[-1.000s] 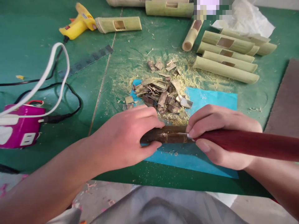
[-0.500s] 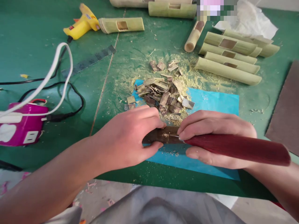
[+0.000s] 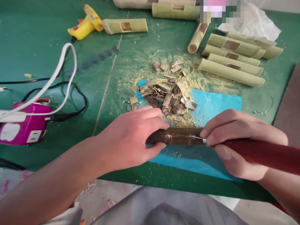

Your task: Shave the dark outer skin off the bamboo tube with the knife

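A dark brown bamboo tube [image 3: 180,136] lies crosswise over a blue sheet [image 3: 217,101]. My left hand [image 3: 133,137] is wrapped round the tube's left end, thumb on the near side. Thin pale lines are scored into its upper face. In my right hand [image 3: 243,140] is a carving knife [image 3: 264,153] with a dark red handle and a narrow metal tip. That tip touches the tube near its right part, at the end of a scored line. My right fingers hide some of the tube's right end.
Cut bamboo chips [image 3: 166,97] and sawdust are heaped just beyond the tube. Several green bamboo pieces [image 3: 234,75] with square openings lie at the back right. A yellow glue gun [image 3: 86,25] and a magenta power strip [image 3: 37,125] with cords are on the left.
My right hand has drawn the knife to the right along the tube, and a longer scored line shows. My left hand keeps its hold on the tube.
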A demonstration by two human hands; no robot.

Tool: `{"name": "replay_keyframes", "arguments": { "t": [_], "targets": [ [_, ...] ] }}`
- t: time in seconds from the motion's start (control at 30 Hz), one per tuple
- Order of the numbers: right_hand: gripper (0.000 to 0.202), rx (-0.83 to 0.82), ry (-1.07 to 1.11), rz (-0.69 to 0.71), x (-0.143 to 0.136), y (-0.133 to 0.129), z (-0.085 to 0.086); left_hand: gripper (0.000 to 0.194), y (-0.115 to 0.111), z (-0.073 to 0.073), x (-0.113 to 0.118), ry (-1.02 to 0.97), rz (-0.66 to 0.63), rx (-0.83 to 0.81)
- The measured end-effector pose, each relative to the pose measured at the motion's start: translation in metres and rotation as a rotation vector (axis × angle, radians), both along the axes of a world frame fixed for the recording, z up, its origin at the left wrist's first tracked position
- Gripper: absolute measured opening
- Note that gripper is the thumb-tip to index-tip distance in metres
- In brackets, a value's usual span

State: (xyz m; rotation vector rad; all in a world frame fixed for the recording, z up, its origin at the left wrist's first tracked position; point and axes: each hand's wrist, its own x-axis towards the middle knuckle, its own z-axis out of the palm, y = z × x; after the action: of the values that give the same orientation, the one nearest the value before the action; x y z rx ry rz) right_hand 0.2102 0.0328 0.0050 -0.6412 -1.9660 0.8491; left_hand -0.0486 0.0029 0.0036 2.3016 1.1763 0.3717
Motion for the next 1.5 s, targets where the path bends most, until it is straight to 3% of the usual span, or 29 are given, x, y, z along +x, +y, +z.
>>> {"name": "replay_keyframes", "arguments": {
  "t": [0.13,0.27,0.57,0.83,1.2,1.37,1.5],
  "targets": [
    [0.012,0.006,-0.056,0.176,-0.002,0.005,0.002,0.011,0.001,0.0,0.0,0.004,0.007,0.001],
    [0.015,-0.105,-0.086,0.218,-0.003,0.007,0.006,0.011,0.0,0.001,0.001,0.018,0.008,0.0],
    [0.025,-0.214,-0.016,0.157,-0.004,0.006,0.002,0.009,0.001,0.0,0.002,0.012,0.014,-0.011],
    [0.025,-0.212,-0.033,0.172,-0.004,0.006,-0.001,0.008,0.002,0.002,0.002,0.039,0.013,-0.023],
    [0.021,-0.152,-0.033,0.274,0.0,0.012,0.005,0.012,0.003,0.004,0.002,0.034,0.009,-0.04],
    [0.007,-0.089,-0.013,0.166,-0.004,0.012,0.007,0.009,0.003,0.004,0.002,0.026,0.012,-0.052],
    [0.012,-0.035,-0.042,0.154,-0.006,0.012,0.009,0.01,0.003,0.004,0.002,0.024,0.008,-0.05]
  ]
}}
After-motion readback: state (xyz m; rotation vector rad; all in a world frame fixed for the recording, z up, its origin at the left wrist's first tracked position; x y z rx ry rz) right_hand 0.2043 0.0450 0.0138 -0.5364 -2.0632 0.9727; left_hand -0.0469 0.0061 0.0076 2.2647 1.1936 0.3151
